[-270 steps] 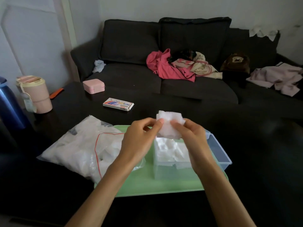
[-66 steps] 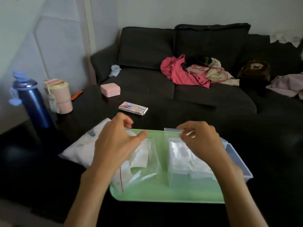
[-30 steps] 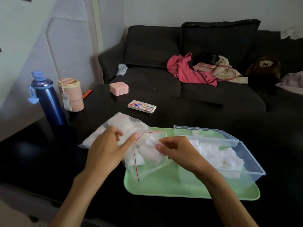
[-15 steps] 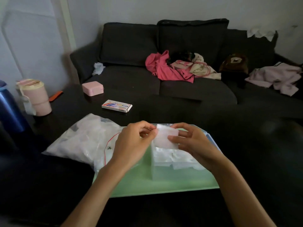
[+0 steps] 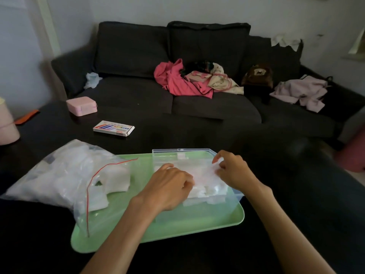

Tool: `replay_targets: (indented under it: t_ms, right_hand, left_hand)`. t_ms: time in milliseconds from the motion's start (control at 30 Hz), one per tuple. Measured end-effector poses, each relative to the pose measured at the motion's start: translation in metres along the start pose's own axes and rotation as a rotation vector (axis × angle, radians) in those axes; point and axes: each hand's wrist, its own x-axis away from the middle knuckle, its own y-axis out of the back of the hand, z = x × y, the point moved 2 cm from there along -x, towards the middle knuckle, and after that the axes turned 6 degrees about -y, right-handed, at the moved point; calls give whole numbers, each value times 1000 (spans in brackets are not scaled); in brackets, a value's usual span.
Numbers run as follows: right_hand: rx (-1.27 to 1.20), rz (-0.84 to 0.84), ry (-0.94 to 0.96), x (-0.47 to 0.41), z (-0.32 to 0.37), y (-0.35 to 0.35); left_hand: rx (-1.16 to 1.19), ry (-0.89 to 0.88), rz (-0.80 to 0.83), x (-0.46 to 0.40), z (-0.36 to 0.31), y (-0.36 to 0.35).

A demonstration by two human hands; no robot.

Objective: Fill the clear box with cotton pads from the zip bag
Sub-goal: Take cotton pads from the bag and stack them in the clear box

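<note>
The clear box (image 5: 183, 153) stands on the right half of a green tray (image 5: 177, 226), holding white cotton pads (image 5: 205, 175). Both hands are over the box. My left hand (image 5: 169, 186) rests on the near left of the pads with its fingers curled over them. My right hand (image 5: 231, 171) pinches the far right edge of the top pad. The zip bag (image 5: 65, 175), open along its red strip, lies on the left, half on the tray, with several pads inside.
A dark table holds a flat printed carton (image 5: 113, 128), a pink case (image 5: 82, 105), an orange item (image 5: 25, 118) and a pink cup (image 5: 6, 125) at the left edge. Behind stands a dark sofa (image 5: 197, 80) with clothes (image 5: 181, 80).
Half a second ago both hands held a pad in the air above the box. Now they have come down and lie on the pads inside the box.
</note>
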Motion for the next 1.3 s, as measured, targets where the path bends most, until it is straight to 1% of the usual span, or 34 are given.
replay_targets:
  t_ms: [100,200,300,400,500,633,800,833,900,967,1000,1067,1100,1133,1167,1200,1267,1300]
  right_hand:
    - [144,-77,39,6,2,-6]
    - [271,-182,136,11,5,-7]
    - [267,-222,197,14,10,5]
    - [276,-123,165,16,14,8]
    - [361,14,69,19,15,-7]
    - [386,57,-36,16,18,-14]
    - [358,99,-97,12,21,-10]
    - [331,85,-127,12,22,-6]
    - [235,29,-194,10,26,5]
    - [134,-35,-197,11,38,17]
    - [92,-68,-166,13,48,20]
    - [6,-116,-36,21,79,16]
    - [-41,-113,39,27,95,11]
    - [-79,-87,116,34,112,1]
    - [-104,-56,180,40,127,-11]
    - [-119,-27,228,46,139,-24]
    - [-131,7,277,54,153,-50]
    - [-127,17,286,58,157,-61]
  left_hand:
    - [17,3,38,0,1,-1]
    - [32,6,59,1,1,0]
    - [42,15,64,3,0,0]
    - [42,11,65,3,-1,2]
    - [42,7,77,2,-3,1]
    - [39,-6,62,3,-2,-1]
    - [61,-57,-76,9,-5,7]
    - [58,-63,-123,12,-5,12]
    - [52,-36,-271,18,-1,29]
    - [29,61,-435,32,8,52]
    - [0,134,-514,41,14,63]
    - [-69,319,-632,69,34,84]
    - [-78,422,-638,83,44,89]
    - [-59,544,-598,100,57,92]
    - [-14,670,-519,116,69,92]
    - [29,786,-406,131,80,90]
    - [41,927,-165,156,94,82]
    - [26,965,-80,166,99,78]
